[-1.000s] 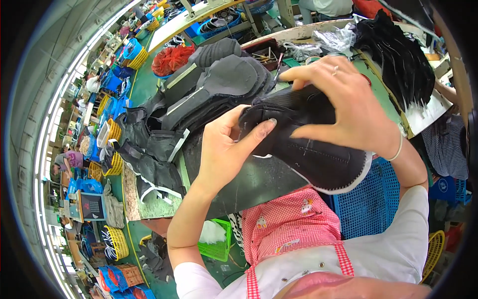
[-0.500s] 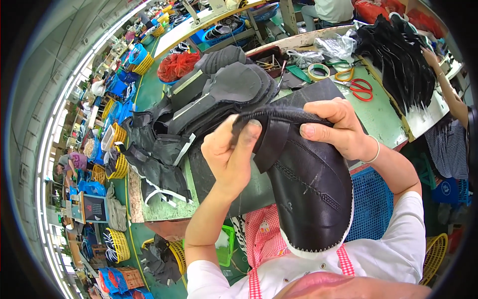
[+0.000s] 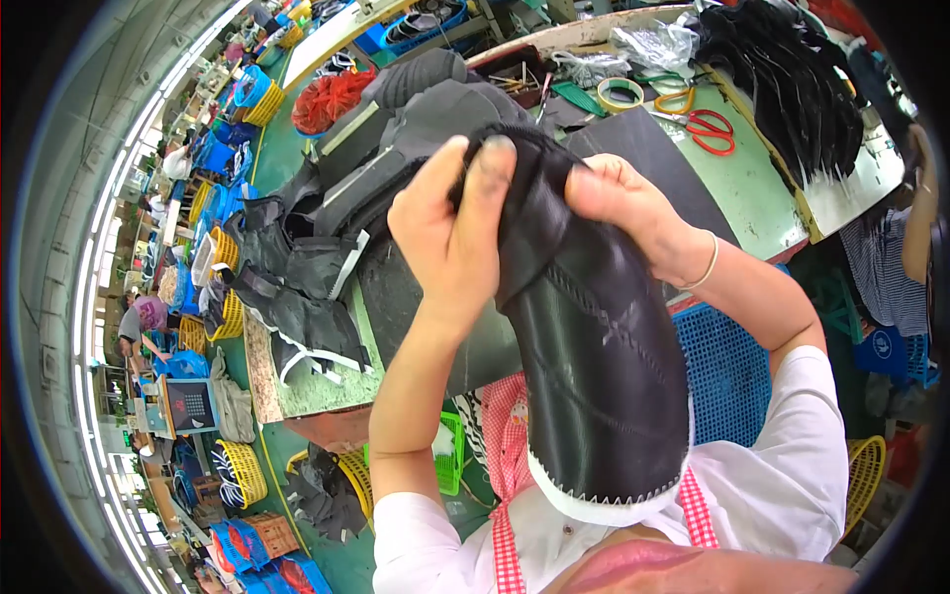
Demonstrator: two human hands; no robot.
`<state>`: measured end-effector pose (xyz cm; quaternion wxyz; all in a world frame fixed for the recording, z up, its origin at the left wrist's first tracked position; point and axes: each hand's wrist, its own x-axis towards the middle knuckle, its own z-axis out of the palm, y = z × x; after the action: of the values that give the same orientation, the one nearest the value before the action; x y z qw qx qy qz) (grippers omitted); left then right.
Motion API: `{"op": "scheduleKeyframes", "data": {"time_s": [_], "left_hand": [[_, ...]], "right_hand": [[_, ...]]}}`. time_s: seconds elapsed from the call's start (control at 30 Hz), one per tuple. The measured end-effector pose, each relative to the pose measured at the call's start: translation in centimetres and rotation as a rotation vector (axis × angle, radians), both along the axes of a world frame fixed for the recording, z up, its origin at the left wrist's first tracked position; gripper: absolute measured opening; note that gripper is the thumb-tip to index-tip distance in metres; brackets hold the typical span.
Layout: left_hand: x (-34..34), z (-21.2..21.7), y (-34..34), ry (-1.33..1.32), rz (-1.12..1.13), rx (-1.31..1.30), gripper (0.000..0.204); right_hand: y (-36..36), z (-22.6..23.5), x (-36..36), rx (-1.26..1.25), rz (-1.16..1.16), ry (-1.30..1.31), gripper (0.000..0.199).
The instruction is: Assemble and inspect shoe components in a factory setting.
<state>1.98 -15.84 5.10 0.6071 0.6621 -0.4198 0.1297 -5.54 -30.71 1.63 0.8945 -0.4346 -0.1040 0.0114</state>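
A black leather shoe upper [image 3: 599, 366] hangs from both hands in front of my chest, toe end down, with white zigzag stitching along its lower rim. My left hand [image 3: 450, 218] pinches its upper left edge, thumb in front and fingers behind. On the other side, my right hand [image 3: 628, 203] grips the upper right edge, thumb pressed on the leather. Between the hands the top of the upper is bunched and folded. Behind it, a stack of dark grey sole-shaped pieces [image 3: 445, 114] lies on the bench, beside black upper pieces with white edges [image 3: 307, 287].
Red-handled scissors [image 3: 711, 132], a roll of tape [image 3: 619, 94] and clear plastic bags [image 3: 658, 49] lie at the bench's back. Black cut pieces [image 3: 782, 89] are piled at the right, where another person's arm [image 3: 920, 218] shows. A blue basket [image 3: 727, 371] stands below the bench.
Both hands have raised the upper and turned it, so its top edge sits higher and looks folded inward. The zipper seen along the top before is hidden now. My view has shifted slightly.
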Motion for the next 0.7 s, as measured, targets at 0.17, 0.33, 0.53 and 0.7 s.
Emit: {"op": "scheduleKeyframes", "data": {"time_s": [0.17,0.33,0.53,0.7], "left_hand": [[2.4,-3.7,1.7,0.889,-0.593,0.001,0.023],[1.8,-2.8,2.8,0.552,-0.479,0.211,0.033],[3.9,-5.4,1.8,0.572,-0.089,-0.119,0.025],[3.3,-6.1,-0.9,0.907,-0.077,-0.382,0.03]], "right_hand": [[-2.5,-0.5,2.6,0.145,-0.117,0.276,0.037],[-10.0,-6.1,4.6,0.044,-0.295,0.155,0.038],[-7.6,-11.4,-0.2,-0.166,-0.222,0.088,0.063],[-1.1,-7.0,0.8,-0.442,-0.351,0.094,0.043]]}}
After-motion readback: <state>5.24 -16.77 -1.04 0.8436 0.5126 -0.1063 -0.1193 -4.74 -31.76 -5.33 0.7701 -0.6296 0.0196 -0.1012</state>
